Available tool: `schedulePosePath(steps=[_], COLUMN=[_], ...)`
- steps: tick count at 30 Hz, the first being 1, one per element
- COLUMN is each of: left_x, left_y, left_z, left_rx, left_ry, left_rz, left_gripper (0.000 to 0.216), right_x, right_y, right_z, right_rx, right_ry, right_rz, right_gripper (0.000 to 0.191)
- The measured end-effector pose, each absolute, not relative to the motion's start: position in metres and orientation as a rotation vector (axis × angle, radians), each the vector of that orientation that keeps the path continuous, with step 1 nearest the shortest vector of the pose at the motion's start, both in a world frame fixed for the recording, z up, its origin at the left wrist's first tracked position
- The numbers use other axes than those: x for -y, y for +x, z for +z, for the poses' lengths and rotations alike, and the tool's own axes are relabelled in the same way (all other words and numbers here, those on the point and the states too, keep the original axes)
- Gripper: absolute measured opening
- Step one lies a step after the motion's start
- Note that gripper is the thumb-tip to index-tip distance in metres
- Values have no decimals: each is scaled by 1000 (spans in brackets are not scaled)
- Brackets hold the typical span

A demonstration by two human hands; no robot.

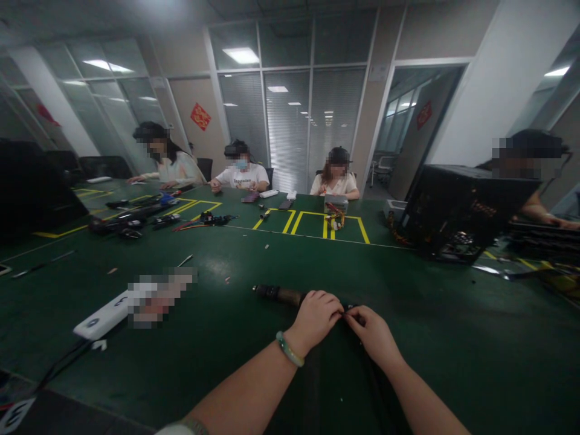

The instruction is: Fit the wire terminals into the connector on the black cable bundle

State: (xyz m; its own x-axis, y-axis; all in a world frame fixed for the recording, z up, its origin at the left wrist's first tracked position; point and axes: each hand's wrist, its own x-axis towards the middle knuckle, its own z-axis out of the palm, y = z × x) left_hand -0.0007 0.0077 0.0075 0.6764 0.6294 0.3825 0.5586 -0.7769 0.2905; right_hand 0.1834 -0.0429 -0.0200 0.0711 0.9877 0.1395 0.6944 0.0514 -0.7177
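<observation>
A dark rod-shaped thing (289, 296) lies across the green table in front of me. Its left end is black with a small metal tip, and a brownish stretch follows. My left hand (317, 317), with a green bangle at the wrist, is closed over its middle. Close beside it, my right hand (374, 335) has thumb and index finger pinched together near the rod's right part. What sits between those fingertips is too small to make out. Dark strips run from under my hands toward the table's near edge.
A white power strip (102, 315) lies at left, a screwdriver (45, 264) beyond it. Black cables and parts (131, 219) lie farther back. A black computer case (471, 211) stands at right. Several people sit around the table; wires (335, 217) lie near one.
</observation>
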Motion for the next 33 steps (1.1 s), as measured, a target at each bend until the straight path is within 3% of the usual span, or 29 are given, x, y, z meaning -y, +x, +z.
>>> schedulePosePath(steps=[12, 33], left_x=[-12, -7], left_y=[3, 1], left_z=[5, 8], left_rx=[-1013, -1025], left_ry=[2706, 2727], left_rz=[713, 720], left_gripper=[11, 10], right_x=[40, 46], right_y=[183, 181], right_z=[-19, -9], right_rx=[1608, 1711], right_ry=[-1717, -1719], right_rz=[704, 594], right_gripper=[23, 12])
